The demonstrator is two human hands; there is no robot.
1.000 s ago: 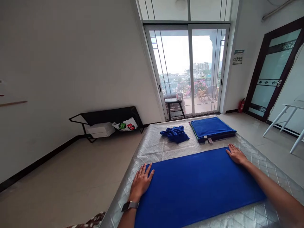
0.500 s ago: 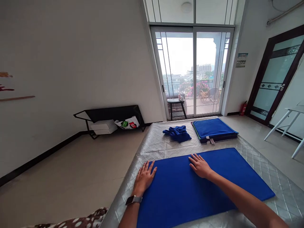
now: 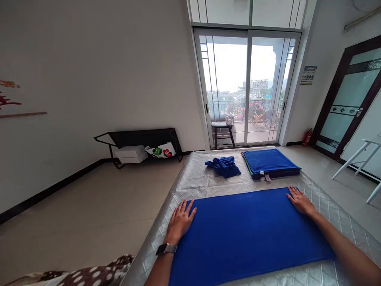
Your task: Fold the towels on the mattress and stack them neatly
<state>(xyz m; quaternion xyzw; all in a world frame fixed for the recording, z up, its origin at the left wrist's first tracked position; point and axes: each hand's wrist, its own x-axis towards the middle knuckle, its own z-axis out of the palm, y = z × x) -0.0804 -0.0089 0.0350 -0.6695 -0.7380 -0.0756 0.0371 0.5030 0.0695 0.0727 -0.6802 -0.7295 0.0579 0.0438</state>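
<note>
A blue cloth [image 3: 238,234] lies flat and smooth on the silvery quilted table cover [image 3: 190,180]. My left hand [image 3: 180,220] rests open on the cloth's far left corner, fingers spread, with a watch on that wrist. At the far right corner, my right hand [image 3: 301,201] presses flat on the cloth with its fingers stretched out. Beyond the cloth sit a crumpled blue cloth [image 3: 224,167] and, to its right, a stack of folded cloths [image 3: 270,163] with a blue one on top and white tags at the front edge.
A black rack [image 3: 139,139] with a white box [image 3: 131,154] and a printed bag [image 3: 162,151] stands against the left wall. Sliding glass doors [image 3: 247,91] are behind the table. White table legs [image 3: 354,159] stand at right. Brown spotted fabric [image 3: 98,274] shows at bottom left.
My right hand has slid right across the blue cloth, from its far middle to its far right corner. My left hand has stayed on the left corner. The view has shifted slightly.
</note>
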